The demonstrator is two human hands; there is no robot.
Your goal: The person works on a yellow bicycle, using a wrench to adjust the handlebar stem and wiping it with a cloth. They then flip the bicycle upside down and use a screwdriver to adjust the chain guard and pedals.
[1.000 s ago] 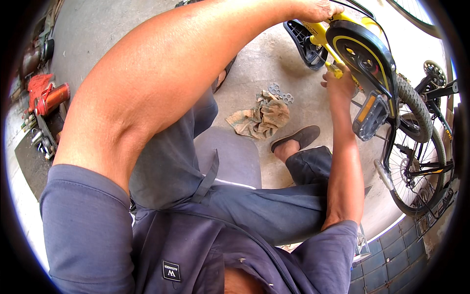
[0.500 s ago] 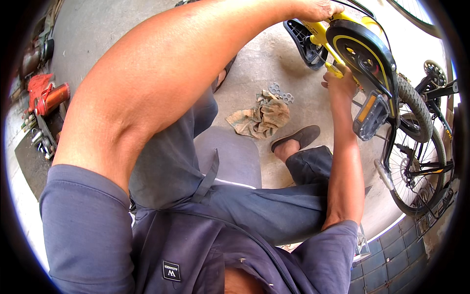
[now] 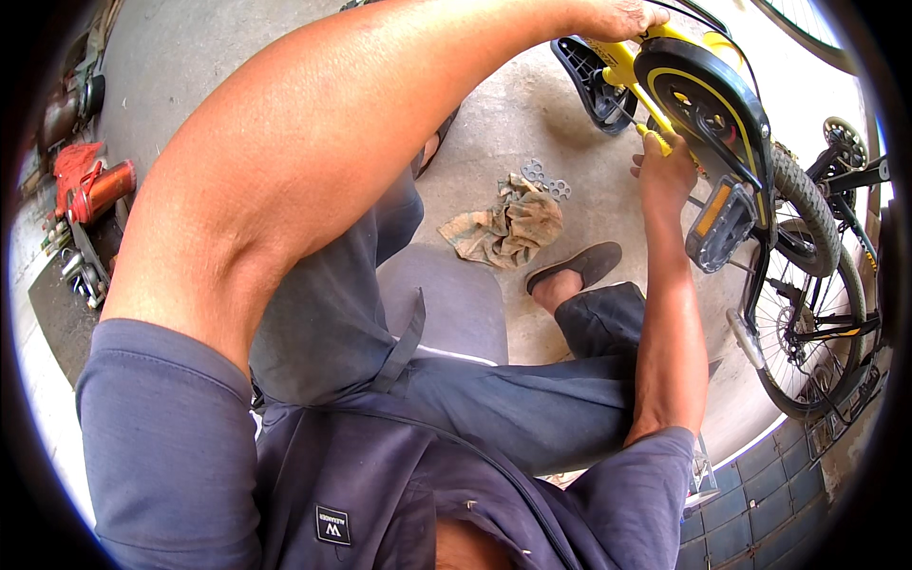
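Note:
A small yellow bicycle (image 3: 622, 63) with a black round chain guard (image 3: 689, 90) is at the upper right. My left hand (image 3: 617, 17) grips its yellow frame at the top edge, partly cut off by the picture's rim. Below the frame, my right hand (image 3: 668, 169) is closed on a screwdriver with a yellow ribbed handle (image 3: 653, 140). Its thin shaft points up and left, towards the black saddle (image 3: 591, 87); I cannot tell what the tip touches. A black pedal with an orange reflector (image 3: 719, 223) hangs just right of my right wrist.
A crumpled cloth (image 3: 513, 226) and a flat grey multi-hole wrench (image 3: 546, 179) lie on the concrete floor. Another bicycle's wheel (image 3: 807, 323) stands at the right. Red equipment (image 3: 100, 190) and metal parts (image 3: 81, 275) are at the left.
My right hand has shifted slightly right and down with the screwdriver, and more of the handle's ribs show. My left hand and the bicycle have barely moved.

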